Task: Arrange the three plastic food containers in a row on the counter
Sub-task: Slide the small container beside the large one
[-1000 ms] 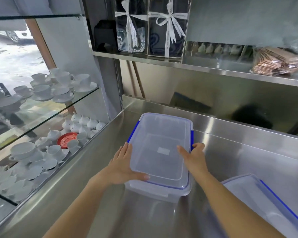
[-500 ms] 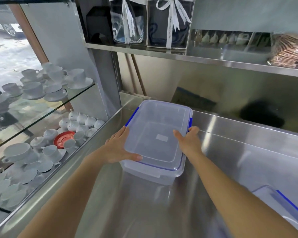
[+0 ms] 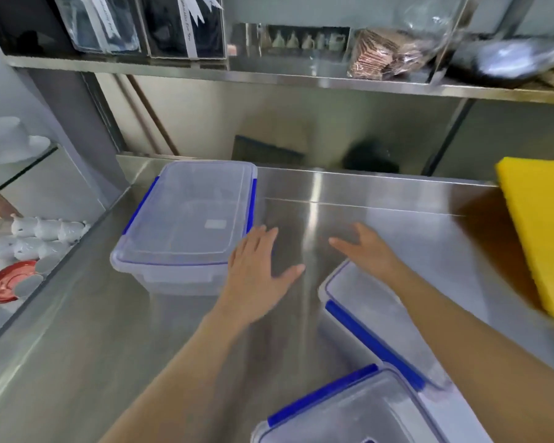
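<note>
A clear plastic container with blue clips [image 3: 186,225] stands at the back left of the steel counter [image 3: 77,340], lid on. A second container [image 3: 378,327] lies at an angle to the right of centre, partly under my right arm. The third container [image 3: 349,414] shows at the bottom edge, cut off by the frame. My left hand [image 3: 256,266] hovers open just right of the first container, touching nothing I can see. With fingers spread, my right hand [image 3: 365,251] is above the far corner of the second container and holds nothing.
A yellow board [image 3: 541,231] leans at the right edge of the counter. A steel shelf [image 3: 269,78] above carries boxes and packets. To the left, glass shelves [image 3: 20,167] hold white cups, small jugs and a red saucer [image 3: 10,279]. A steel wall backs the counter.
Both hands have let go of the first container, which now stands at the back left, and moved right toward the second one. The view has swung right, showing the other containers and the yellow board.
</note>
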`<move>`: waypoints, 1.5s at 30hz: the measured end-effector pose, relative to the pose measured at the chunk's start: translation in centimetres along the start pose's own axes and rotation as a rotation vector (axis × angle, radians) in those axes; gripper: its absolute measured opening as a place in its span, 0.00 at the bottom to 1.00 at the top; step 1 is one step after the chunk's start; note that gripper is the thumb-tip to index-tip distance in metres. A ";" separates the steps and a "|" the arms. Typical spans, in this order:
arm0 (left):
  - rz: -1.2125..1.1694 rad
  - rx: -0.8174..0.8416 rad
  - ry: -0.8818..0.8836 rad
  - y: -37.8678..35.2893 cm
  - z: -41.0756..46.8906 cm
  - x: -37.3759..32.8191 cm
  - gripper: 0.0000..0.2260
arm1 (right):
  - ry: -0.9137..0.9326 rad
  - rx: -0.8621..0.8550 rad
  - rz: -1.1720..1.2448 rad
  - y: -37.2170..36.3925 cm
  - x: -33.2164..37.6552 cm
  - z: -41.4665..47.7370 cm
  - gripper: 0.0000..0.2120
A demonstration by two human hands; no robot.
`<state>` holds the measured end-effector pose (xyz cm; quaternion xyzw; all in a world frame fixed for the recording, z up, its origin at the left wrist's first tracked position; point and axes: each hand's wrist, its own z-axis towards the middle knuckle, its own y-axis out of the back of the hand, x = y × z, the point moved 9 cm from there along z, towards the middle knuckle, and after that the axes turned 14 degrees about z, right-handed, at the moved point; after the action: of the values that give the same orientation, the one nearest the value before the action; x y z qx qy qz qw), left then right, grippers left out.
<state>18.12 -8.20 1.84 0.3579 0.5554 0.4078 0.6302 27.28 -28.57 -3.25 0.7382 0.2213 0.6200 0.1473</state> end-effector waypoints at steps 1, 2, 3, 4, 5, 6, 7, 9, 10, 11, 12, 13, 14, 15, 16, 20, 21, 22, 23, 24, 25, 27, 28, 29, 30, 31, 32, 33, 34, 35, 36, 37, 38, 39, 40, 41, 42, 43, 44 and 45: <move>-0.004 0.071 -0.011 -1.9 -0.4 -1.6 0.36 | -0.017 -0.005 -0.023 1.2 -1.2 -0.8 0.37; 0.005 0.148 -0.007 -3.9 -0.8 -2.7 0.38 | -0.032 -0.032 -0.096 2.6 -2.4 -1.7 0.37; 0.015 0.236 0.017 -5.7 -1.1 -3.5 0.40 | -0.046 -0.071 -0.201 3.9 -3.4 -2.6 0.36; 0.003 0.337 0.070 -7.4 -1.6 -3.8 0.42 | -0.063 -0.097 -0.282 5.2 -4.4 -3.4 0.36; -0.040 0.442 0.143 -9.0 -2.1 -3.7 0.44 | -0.096 -0.099 -0.310 6.0 -5.5 -4.0 0.36; -0.097 0.538 0.212 -10.3 -2.8 -3.7 0.45 | -0.143 -0.085 -0.312 6.7 -6.8 -4.7 0.38; -0.140 0.610 0.256 -11.4 -3.4 -3.9 0.43 | -0.200 -0.063 -0.301 7.2 -8.2 -5.4 0.39; -0.199 0.677 0.276 -12.7 -4.2 -4.5 0.34 | -0.279 -0.031 -0.246 7.9 -10.3 -6.5 0.40; -0.257 0.689 0.293 -13.2 -4.4 -4.8 0.31 | -0.285 -0.032 -0.207 8.2 -10.8 -6.8 0.38; -0.327 0.705 0.322 -13.6 -4.7 -5.1 0.29 | -0.275 -0.038 -0.175 8.4 -11.0 -7.0 0.35; -0.381 0.722 0.351 -14.1 -5.0 -5.5 0.27 | -0.256 -0.041 -0.153 8.6 -11.0 -7.0 0.30; -0.419 0.720 0.368 -14.4 -5.1 -5.8 0.25 | -0.240 -0.038 -0.139 8.6 -10.9 -6.9 0.27; -0.461 0.692 0.395 -14.6 -5.1 -6.0 0.24 | -0.225 -0.036 -0.129 8.6 -10.8 -6.8 0.24; -0.523 0.643 0.431 -14.5 -4.8 -6.0 0.22 | -0.210 -0.041 -0.123 8.6 -10.6 -6.6 0.23; -0.593 0.584 0.467 -14.3 -4.4 -5.9 0.21 | -0.189 -0.055 -0.118 8.7 -10.3 -6.4 0.22; -0.777 0.308 0.535 -12.4 -1.8 -4.4 0.17 | -0.113 -0.126 0.028 8.3 -8.2 -4.8 0.21; -0.795 0.252 0.534 -11.9 -1.0 -4.0 0.18 | -0.102 -0.140 0.098 7.9 -7.6 -4.3 0.21; -0.802 0.217 0.534 -11.4 -0.4 -3.5 0.20 | -0.089 -0.152 0.150 7.4 -7.0 -3.8 0.21; -0.811 0.196 0.543 -11.0 0.2 -2.9 0.21 | -0.079 -0.165 0.174 6.8 -6.5 -3.2 0.20; -0.824 0.190 0.558 -10.8 0.6 -2.3 0.21 | -0.076 -0.177 0.188 6.2 -6.1 -2.7 0.18; -0.846 0.193 0.562 -10.7 1.1 -1.8 0.21 | -0.080 -0.192 0.214 5.7 -5.8 -2.2 0.17; -0.899 0.204 0.525 -10.6 2.2 -1.0 0.19 | -0.088 -0.215 0.311 4.5 -5.5 -1.2 0.14; -0.927 0.205 0.498 -10.4 2.8 -0.6 0.18 | -0.091 -0.224 0.366 4.0 -5.4 -0.7 0.12; -0.959 0.208 0.462 -10.3 3.4 -0.4 0.18 | -0.095 -0.228 0.421 3.4 -5.3 -0.2 0.10; -0.981 0.222 0.410 -10.2 4.1 -0.4 0.20 | -0.102 -0.218 0.479 2.7 -5.4 0.2 0.09; -0.979 0.247 0.342 -10.3 4.8 -0.5 0.24 | -0.110 -0.188 0.540 1.8 -5.4 0.5 0.10; -0.933 0.283 0.290 -10.4 5.4 -0.5 0.31 | -0.112 -0.140 0.600 0.8 -5.4 0.8 0.13; -0.862 0.322 0.258 -10.6 6.0 -0.4 0.38 | -0.106 -0.082 0.651 -0.1 -5.3 1.0 0.18; -0.788 0.364 0.253 -10.9 6.5 -0.1 0.45 | -0.092 -0.022 0.681 -0.9 -5.1 1.2 0.23; -0.738 0.403 0.262 -11.1 7.0 0.4 0.50 | -0.069 0.030 0.694 -1.5 -4.9 1.4 0.26; -0.712 0.430 0.268 -11.3 7.5 0.8 0.51 | -0.042 0.066 0.700 -1.8 -4.7 1.7 0.26; -0.691 0.438 0.270 -11.3 8.0 1.1 0.50 | -0.019 0.082 0.712 -1.9 -4.4 2.1 0.26; -0.661 0.427 0.274 -11.3 8.7 1.4 0.47 | -0.007 0.083 0.727 -2.0 -4.2 2.5 0.25; -0.612 0.399 0.271 -11.2 9.4 1.6 0.44 | 0.001 0.073 0.737 -2.1 -3.8 2.9 0.23; -0.535 0.362 0.252 -11.1 10.1 1.6 0.40 | 0.010 0.049 0.737 -2.2 -3.4 3.2 0.22; -0.427 0.317 0.223 -10.9 10.8 1.6 0.35 | 0.022 0.010 0.726 -2.3 -3.0 3.6 0.20; -0.293 0.269 0.196 -10.8 11.3 1.6 0.31 | 0.034 -0.038 0.705 -2.4 -2.6 3.8 0.19; -0.149 0.222 0.173 -10.6 11.7 1.7 0.28 | 0.041 -0.083 0.676 -2.5 -2.4 4.1 0.19; -0.016 0.179 0.155 -10.4 12.1 1.7 0.26 | 0.045 -0.109 0.645 -2.6 -2.2 4.4 0.19; 0.096 0.142 0.141 -10.3 12.4 1.6 0.24 | 0.046 -0.113 0.614 -2.8 -2.1 4.6 0.20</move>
<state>31.75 -10.92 -6.55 0.3985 0.6079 0.4212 0.5424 31.11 -26.96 -7.27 0.7471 -0.0437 0.6632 -0.0110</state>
